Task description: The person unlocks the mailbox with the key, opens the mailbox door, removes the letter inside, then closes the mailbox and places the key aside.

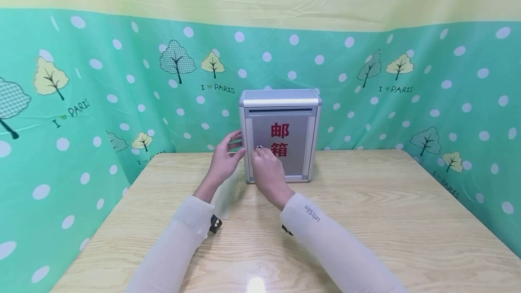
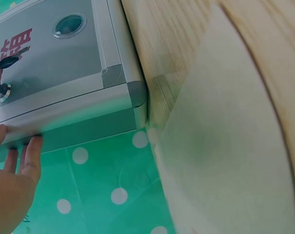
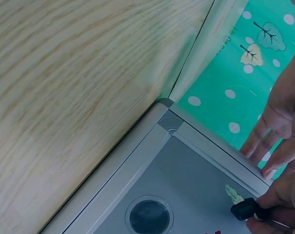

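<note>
A silver-grey metal mailbox with red characters and a slot near its top stands upright on the table. My right hand is at the left part of its door, thumb and fingers pinching at the lock. A key with a black head sticks out beside those fingertips, its metal blade pointing free over the door. Another black key head, mostly hidden by the fingers, sits at the lock. Along the mailbox's left side my left hand rests with loosely extended fingers, fingertips right at the side wall.
Left of the mailbox, partly under my left forearm, a pale sheet of paper lies on the wooden table. A round window is set low in the door. Behind and at both sides hangs a green dotted curtain.
</note>
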The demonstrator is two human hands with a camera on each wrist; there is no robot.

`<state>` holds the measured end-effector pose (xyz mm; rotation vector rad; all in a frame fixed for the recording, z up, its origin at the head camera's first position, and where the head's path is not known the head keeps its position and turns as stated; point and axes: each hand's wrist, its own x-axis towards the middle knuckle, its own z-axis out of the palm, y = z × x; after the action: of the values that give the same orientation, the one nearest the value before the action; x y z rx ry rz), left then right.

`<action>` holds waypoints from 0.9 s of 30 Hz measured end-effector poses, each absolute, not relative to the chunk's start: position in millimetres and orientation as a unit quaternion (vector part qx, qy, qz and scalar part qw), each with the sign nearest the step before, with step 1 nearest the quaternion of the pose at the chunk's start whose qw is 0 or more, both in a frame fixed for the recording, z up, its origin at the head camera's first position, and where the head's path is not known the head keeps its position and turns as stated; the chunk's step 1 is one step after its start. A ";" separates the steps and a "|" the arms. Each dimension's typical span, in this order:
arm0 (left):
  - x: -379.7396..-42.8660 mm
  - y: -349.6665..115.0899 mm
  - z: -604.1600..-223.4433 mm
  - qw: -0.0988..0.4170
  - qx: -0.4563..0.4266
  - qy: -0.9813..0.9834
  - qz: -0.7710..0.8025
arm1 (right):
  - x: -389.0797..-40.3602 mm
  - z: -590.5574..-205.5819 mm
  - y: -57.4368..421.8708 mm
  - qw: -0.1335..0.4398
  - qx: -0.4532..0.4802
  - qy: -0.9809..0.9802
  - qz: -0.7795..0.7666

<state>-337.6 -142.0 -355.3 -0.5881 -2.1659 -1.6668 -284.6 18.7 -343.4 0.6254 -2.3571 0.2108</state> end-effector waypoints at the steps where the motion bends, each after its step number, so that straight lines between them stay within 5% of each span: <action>1: -337.5 -141.7 -355.3 0.172 -0.207 -0.764 -0.587 | -284.5 -343.4 18.6 0.339 0.239 -0.906 0.083; 27: -309.0 -135.4 -330.2 0.153 -0.198 -0.764 -0.594 | -274.5 -339.3 17.1 0.341 0.227 -0.903 0.133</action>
<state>-309.0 -135.4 -330.2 -0.5690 -2.1928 -1.7043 -274.5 17.1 -339.3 0.5895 -2.3487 0.3449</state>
